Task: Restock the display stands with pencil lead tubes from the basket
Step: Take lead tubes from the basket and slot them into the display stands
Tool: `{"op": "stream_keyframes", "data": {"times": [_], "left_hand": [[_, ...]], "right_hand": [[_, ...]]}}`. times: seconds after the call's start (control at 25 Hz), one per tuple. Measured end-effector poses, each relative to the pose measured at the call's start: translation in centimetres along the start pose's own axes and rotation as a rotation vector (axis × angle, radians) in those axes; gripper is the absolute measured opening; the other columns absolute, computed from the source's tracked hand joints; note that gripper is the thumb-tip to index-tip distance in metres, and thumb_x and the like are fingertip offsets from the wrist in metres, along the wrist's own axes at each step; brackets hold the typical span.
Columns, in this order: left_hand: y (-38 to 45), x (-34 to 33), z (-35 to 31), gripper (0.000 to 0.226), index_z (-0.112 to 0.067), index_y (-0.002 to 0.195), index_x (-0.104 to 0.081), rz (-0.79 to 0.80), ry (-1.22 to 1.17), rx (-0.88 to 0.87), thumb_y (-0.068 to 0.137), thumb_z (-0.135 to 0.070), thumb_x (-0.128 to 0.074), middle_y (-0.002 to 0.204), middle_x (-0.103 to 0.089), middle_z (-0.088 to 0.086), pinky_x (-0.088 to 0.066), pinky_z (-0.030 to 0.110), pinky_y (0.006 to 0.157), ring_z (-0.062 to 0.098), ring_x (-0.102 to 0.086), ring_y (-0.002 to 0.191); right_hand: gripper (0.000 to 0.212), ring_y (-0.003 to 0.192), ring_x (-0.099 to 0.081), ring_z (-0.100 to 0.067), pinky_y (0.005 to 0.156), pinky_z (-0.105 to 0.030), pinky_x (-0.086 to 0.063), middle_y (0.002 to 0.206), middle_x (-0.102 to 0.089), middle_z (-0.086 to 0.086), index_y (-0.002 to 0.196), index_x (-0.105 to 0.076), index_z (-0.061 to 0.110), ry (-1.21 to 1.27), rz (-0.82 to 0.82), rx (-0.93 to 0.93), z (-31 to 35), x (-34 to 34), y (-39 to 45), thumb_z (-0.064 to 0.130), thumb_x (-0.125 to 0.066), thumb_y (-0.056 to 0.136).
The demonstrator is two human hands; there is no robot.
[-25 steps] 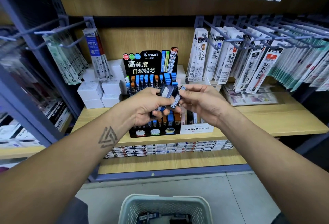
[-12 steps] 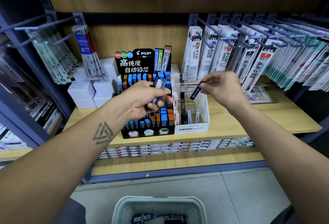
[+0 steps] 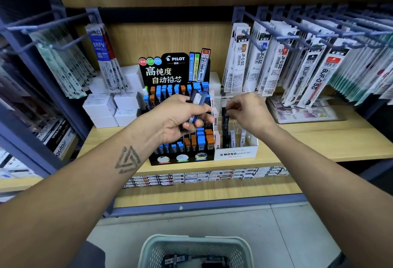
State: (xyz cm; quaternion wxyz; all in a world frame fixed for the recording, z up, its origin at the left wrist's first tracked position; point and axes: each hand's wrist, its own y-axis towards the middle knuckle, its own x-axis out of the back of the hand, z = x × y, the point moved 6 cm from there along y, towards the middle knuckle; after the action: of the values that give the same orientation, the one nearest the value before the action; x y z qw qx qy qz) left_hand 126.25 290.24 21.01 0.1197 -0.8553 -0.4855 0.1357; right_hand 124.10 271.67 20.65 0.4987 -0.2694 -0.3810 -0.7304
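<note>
My left hand (image 3: 180, 118) grips a small bunch of dark lead tubes (image 3: 197, 99) in front of the black Pilot display stand (image 3: 170, 71), which is filled with blue and orange tubes. My right hand (image 3: 246, 110) pinches one black lead tube (image 3: 225, 116) by its top, lowered upright into the white and clear Mono display stand (image 3: 236, 153). That stand holds a few white and black tubes. The pale green basket (image 3: 195, 244) sits on the floor below, with more tubes visible inside.
Refill packs (image 3: 276, 59) hang on blue pegs right of the stands, others (image 3: 63, 65) at the left. White boxes (image 3: 110, 106) are stacked left of the Pilot stand. Rows of small boxes (image 3: 204, 176) line the lower shelf.
My right hand has carried the single black tube down from above the Mono stand into it. My left hand has stayed by the Pilot stand with its bunch of tubes.
</note>
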Motion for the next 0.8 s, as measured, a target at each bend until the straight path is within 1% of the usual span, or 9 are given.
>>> {"op": "stream_keyframes", "data": {"times": [0.2, 0.28, 0.32, 0.36, 0.44, 0.48, 0.6, 0.68, 0.8], "left_hand": [[-0.3, -0.3, 0.4, 0.034, 0.014, 0.124, -0.056, 0.033, 0.018, 0.04, 0.094, -0.001, -0.062, 0.08, -0.069, 0.022, -0.027, 0.014, 0.031, 0.012, -0.047, 0.046], [-0.8, -0.8, 0.6, 0.031, 0.011, 0.122, -0.057, 0.07, 0.014, 0.074, 0.093, 0.0, -0.061, 0.08, -0.069, 0.023, -0.028, 0.014, 0.031, 0.013, -0.05, 0.049], [-1.0, -1.1, 0.8, 0.03, 0.01, 0.122, -0.057, 0.092, 0.014, 0.088, 0.094, 0.0, -0.06, 0.082, -0.07, 0.024, -0.029, 0.014, 0.031, 0.015, -0.052, 0.051], [-1.3, -1.4, 0.9, 0.028, 0.01, 0.12, -0.057, 0.111, 0.017, 0.097, 0.094, 0.0, -0.058, 0.084, -0.07, 0.025, -0.029, 0.014, 0.032, 0.016, -0.054, 0.052], [-1.6, -1.8, 1.1, 0.019, 0.006, 0.115, -0.06, 0.136, 0.025, 0.103, 0.098, -0.002, -0.055, 0.089, -0.072, 0.026, -0.029, 0.014, 0.033, 0.02, -0.062, 0.056], [-1.7, -2.0, 1.1, 0.017, 0.004, 0.113, -0.061, 0.143, 0.027, 0.104, 0.1, -0.003, -0.052, 0.09, -0.072, 0.027, -0.029, 0.013, 0.033, 0.022, -0.067, 0.058], [-2.2, -2.6, 1.2, 0.016, 0.003, 0.111, -0.061, 0.177, 0.035, 0.113, 0.103, -0.005, -0.049, 0.09, -0.072, 0.026, -0.032, 0.014, 0.033, 0.028, -0.074, 0.069], [-2.4, -2.6, 1.3, 0.016, 0.003, 0.111, -0.06, 0.186, 0.025, 0.127, 0.103, -0.006, -0.049, 0.093, -0.072, 0.027, -0.034, 0.015, 0.033, 0.031, -0.075, 0.074], [-2.2, -1.8, 1.5, 0.011, 0.0, 0.111, -0.056, 0.138, 0.029, 0.136, 0.103, -0.006, -0.051, 0.094, -0.073, 0.028, -0.028, 0.015, 0.03, 0.028, -0.073, 0.063]], "right_hand": [[0.017, 0.093, -0.07, -0.018, 0.093, -0.033, -0.055, 0.1, -0.076, -0.003, 0.105, -0.078, 0.014, -0.048, -0.038, -0.012, 0.1, 0.3, -0.3, 0.01, -0.072, 0.09], [0.015, 0.089, -0.07, -0.016, 0.091, -0.031, -0.055, 0.096, -0.077, -0.002, 0.101, -0.079, 0.015, -0.047, -0.084, -0.033, 0.6, 1.2, -0.5, 0.011, -0.07, 0.09], [0.012, 0.083, -0.07, -0.015, 0.086, -0.032, -0.056, 0.091, -0.077, -0.001, 0.098, -0.079, 0.015, 0.054, -0.081, -0.062, 0.8, 1.6, -0.7, 0.012, -0.07, 0.09], [0.008, 0.077, -0.07, -0.015, 0.08, -0.034, -0.058, 0.086, -0.076, -0.002, 0.095, -0.078, 0.015, 0.27, -0.03, -0.118, 1.1, 1.6, -1.1, 0.012, -0.071, 0.091], [0.006, 0.07, -0.068, -0.016, 0.07, -0.033, -0.057, 0.084, -0.075, -0.006, 0.095, -0.076, 0.011, 0.757, 0.191, -0.24, 2.7, 0.4, -2.5, 0.012, -0.073, 0.09], [0.01, 0.071, -0.068, -0.018, 0.07, -0.033, -0.057, 0.085, -0.075, -0.009, 0.096, -0.075, 0.009, 0.859, 0.258, -0.255, 3.4, -0.1, -3.0, 0.01, -0.075, 0.087], [0.02, 0.071, -0.069, -0.021, 0.075, -0.035, -0.057, 0.085, -0.075, -0.011, 0.098, -0.073, 0.004, 0.931, 0.228, -0.323, 3.3, 0.0, -3.5, -0.004, -0.076, 0.08], [0.015, 0.067, -0.067, -0.021, 0.066, -0.027, -0.056, 0.08, -0.073, -0.012, 0.095, -0.071, 0.002, 1.011, 0.18, -0.39, 2.9, 0.7, -3.6, -0.006, -0.073, 0.082], [0.016, 0.063, -0.064, -0.019, 0.058, -0.022, -0.056, 0.074, -0.071, -0.012, 0.097, -0.069, 0.0, 1.059, 0.129, -0.414, 2.3, 1.4, -3.7, -0.009, -0.07, 0.084]]}}
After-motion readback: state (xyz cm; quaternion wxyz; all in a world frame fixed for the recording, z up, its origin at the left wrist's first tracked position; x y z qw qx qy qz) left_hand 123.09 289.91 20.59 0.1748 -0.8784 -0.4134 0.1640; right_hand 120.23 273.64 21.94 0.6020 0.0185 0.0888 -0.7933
